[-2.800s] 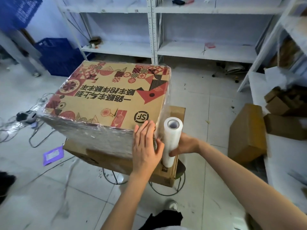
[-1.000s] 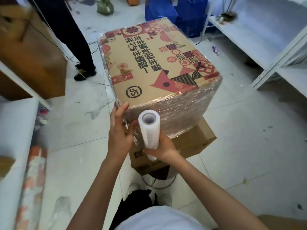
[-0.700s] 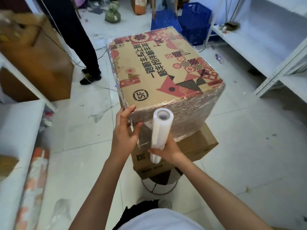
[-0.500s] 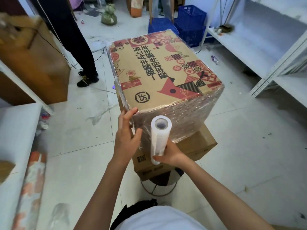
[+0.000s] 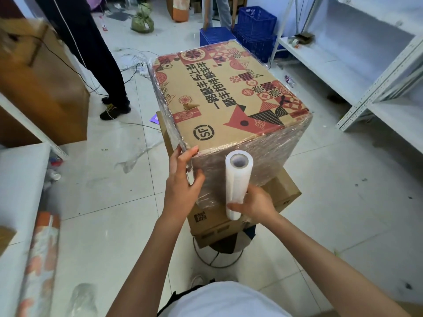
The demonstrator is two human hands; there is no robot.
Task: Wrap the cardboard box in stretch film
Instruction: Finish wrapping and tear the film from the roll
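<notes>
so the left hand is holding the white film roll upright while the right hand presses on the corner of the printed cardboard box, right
Not quite: the hands are swapped. In the head view the right hand holds the white roll of stretch film upright by its lower end, while the left hand presses on the near corner of the printed, film-wrapped cardboard box.
</notes>
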